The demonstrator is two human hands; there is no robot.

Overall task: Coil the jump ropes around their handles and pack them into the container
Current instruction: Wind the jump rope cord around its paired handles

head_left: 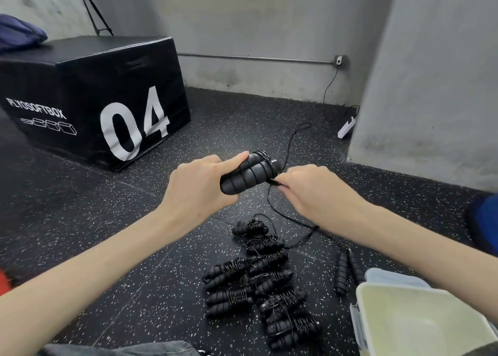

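The left hand (200, 187) grips the paired handles (246, 173) — long axis toward the right hand (310, 191), whose fingers apparently pinch the rope (272, 207) at that end.

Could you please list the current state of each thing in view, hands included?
Left hand: grips the paired handles.
Right hand: pinches the cord.
Handles: held together, a few turns wound.
Cord: mostly loose, trailing to the floor.
Coiled ropes: wound, lying on the floor.
Container: open, nothing visible inside.
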